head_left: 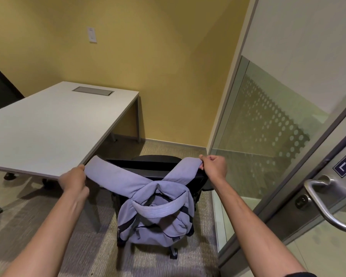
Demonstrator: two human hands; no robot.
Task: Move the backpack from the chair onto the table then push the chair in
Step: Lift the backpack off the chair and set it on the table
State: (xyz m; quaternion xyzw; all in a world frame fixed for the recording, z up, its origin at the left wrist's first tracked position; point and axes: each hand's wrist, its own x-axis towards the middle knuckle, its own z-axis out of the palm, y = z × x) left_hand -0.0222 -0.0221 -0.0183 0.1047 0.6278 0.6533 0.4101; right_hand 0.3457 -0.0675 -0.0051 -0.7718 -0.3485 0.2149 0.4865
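Note:
A lilac-grey backpack hangs low in front of a black office chair, whose backrest top shows behind it. Its two padded shoulder straps spread upward in a V. My left hand grips the left strap's end beside the table's near corner. My right hand is closed on the right strap's end, above the chair's right side. The light grey table stands to the left, its near edge just behind my left hand. The chair seat is hidden by the bag.
A glass partition and a glass door with a metal lever handle stand close on the right. A second black chair sits at the table's far left. Yellow walls close off the back. Carpet lies underfoot.

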